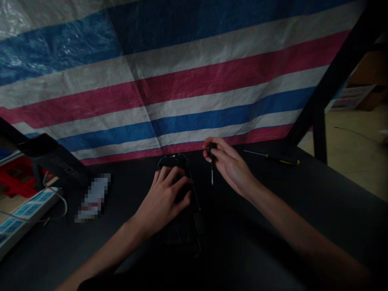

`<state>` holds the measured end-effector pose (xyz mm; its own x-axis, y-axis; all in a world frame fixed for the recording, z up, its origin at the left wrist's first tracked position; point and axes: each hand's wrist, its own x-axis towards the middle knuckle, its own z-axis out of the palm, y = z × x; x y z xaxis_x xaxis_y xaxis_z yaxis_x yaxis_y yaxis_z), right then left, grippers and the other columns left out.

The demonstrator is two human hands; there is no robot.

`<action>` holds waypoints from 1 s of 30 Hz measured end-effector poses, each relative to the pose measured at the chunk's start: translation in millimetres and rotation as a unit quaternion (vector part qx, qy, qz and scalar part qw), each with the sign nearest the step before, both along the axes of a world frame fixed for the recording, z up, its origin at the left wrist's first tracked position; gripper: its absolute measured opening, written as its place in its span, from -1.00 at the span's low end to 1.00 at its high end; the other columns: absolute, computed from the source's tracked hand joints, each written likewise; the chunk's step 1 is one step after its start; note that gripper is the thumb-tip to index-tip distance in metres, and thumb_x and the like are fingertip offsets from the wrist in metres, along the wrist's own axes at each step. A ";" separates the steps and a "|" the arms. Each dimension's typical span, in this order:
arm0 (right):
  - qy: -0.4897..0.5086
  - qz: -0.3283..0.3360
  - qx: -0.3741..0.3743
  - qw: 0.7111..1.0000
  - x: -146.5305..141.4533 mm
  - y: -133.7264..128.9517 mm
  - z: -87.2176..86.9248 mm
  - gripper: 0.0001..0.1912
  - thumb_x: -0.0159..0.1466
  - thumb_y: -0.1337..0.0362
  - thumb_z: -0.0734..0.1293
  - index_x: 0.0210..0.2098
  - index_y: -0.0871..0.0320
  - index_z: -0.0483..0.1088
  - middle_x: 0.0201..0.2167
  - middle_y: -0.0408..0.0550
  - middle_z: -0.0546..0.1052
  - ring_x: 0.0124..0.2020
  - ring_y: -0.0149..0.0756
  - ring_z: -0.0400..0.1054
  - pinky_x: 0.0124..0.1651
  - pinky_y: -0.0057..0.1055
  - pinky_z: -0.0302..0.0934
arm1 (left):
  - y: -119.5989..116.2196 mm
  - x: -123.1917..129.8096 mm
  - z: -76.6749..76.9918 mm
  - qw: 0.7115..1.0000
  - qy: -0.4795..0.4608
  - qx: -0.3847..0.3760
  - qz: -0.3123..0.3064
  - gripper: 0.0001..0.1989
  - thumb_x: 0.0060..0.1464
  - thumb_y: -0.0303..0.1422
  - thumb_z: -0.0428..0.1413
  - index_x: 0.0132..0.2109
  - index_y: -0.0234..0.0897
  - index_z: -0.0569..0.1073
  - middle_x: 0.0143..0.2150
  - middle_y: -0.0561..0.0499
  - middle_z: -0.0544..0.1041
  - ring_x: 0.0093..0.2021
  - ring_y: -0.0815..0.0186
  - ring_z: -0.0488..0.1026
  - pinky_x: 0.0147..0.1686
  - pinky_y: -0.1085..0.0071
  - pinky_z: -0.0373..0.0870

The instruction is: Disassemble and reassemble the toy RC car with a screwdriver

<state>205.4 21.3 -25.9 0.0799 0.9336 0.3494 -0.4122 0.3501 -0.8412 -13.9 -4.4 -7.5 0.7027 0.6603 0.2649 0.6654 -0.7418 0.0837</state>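
Observation:
A long black device (182,226) with a rounded far end lies on the dark table; its kind is hard to make out in the dim light. Over its upper part rests my left hand (169,194), with the fingers bent and gripping it. My right hand (228,163) is raised just right of the device, closed around the black handle of a short screwdriver (212,174). The metal shaft points down and its tip is apart from the device. Farther right on the table lies a second, thin screwdriver (281,160) with a black and yellow handle.
A striped woven plastic sheet (212,85) hangs behind the table (318,210). To the left are a white power strip (27,218) with a cable, a blurred-out object (93,198) and a dark sleeve-like thing marked "SPOR" (62,161). A black frame post (327,85) slants up on the right.

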 end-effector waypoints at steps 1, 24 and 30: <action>-0.018 -0.002 -0.023 1.000 2.5 0.8 -7.6 -0.80 0.25 0.33 0.30 -0.12 0.05 0.43 -0.15 -0.10 0.43 -0.18 -0.30 0.33 -0.12 -0.31 0.18 | -0.4 0.5 0.4 1.000 0.011 0.006 0.003 -0.77 0.37 -0.27 0.07 0.10 -0.11 0.49 0.10 -0.06 0.45 0.12 0.00 0.33 0.12 -0.13 0.38; -0.175 0.070 -0.083 0.979 -14.9 -3.7 -49.6 -0.74 0.37 0.35 0.17 -0.02 0.06 0.42 -0.17 -0.11 0.48 -0.24 -0.31 0.40 -0.11 -0.27 0.25 | 1.3 4.1 1.4 0.994 0.013 -0.111 0.004 -0.83 0.43 -0.31 0.00 0.07 -0.16 0.41 0.00 0.03 0.50 -0.10 0.24 0.56 -0.17 0.28 0.47; -0.201 0.075 -0.096 0.972 -16.0 -5.4 -49.3 -0.70 0.38 0.37 0.15 0.00 0.05 0.42 -0.20 -0.12 0.49 -0.23 -0.31 0.40 -0.08 -0.28 0.25 | 19.3 2.6 7.5 0.987 0.004 -0.163 -0.011 -0.83 0.40 -0.21 0.07 0.01 -0.13 0.45 -0.06 0.06 0.53 -0.22 0.30 0.49 -0.27 0.33 0.34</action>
